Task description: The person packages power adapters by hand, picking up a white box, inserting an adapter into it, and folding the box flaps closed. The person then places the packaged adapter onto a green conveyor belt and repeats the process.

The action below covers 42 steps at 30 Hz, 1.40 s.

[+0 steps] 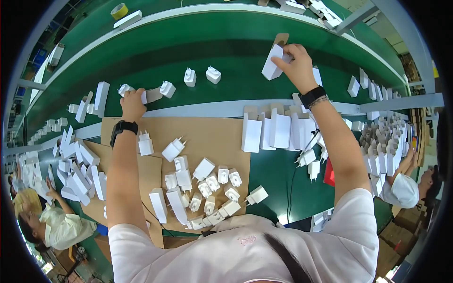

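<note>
On the green conveyor, my right hand (297, 66) grips a tall white box (274, 62) whose brown inner flap stands up at the far end. Fingers and thumb close on its sides. My left hand (133, 105) is curled at the belt's near edge around a small white box whose brown flap (153, 95) sticks out to the right; most of that box is hidden by the hand. Just beyond those fingers is a white plug charger (125, 89). More chargers stand on the belt between my hands, including one (167, 89) beside the flap.
Loose chargers (204, 189) lie on brown cardboard (226, 134) before me. White boxes with raised flaps (280, 129) stand in a row to the right. A heap of white boxes (80, 172) lies left. Co-workers sit at both sides. A metal rail (401, 103) crosses at right.
</note>
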Motion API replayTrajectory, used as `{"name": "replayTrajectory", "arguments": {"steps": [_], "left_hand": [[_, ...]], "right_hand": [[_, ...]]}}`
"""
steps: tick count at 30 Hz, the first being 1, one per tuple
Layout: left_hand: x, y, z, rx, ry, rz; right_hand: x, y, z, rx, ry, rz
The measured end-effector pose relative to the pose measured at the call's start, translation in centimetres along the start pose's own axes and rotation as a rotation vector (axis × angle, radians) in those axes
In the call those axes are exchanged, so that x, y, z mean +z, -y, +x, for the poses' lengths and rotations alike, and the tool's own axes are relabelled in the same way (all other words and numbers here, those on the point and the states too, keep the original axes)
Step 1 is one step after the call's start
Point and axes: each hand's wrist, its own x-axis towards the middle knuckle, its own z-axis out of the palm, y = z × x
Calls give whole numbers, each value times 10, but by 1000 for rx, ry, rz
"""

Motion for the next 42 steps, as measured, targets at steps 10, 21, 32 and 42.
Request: {"name": "replayTrajectory", "arguments": {"steps": [10, 21, 32, 42], "left_hand": [[-91, -22, -15, -260, -287, -378], [-127, -101, -94, -616, -251, -1391], [-119, -154, -129, -235, -260, -1064], [-132, -201, -149, 99, -374, -946]], "right_hand": [[-11, -95, 7, 393, 305, -252], [132, 10, 4, 89, 623, -29], [-37, 140, -20, 219, 601, 934], [-71, 169, -69, -113, 502, 392]]}}
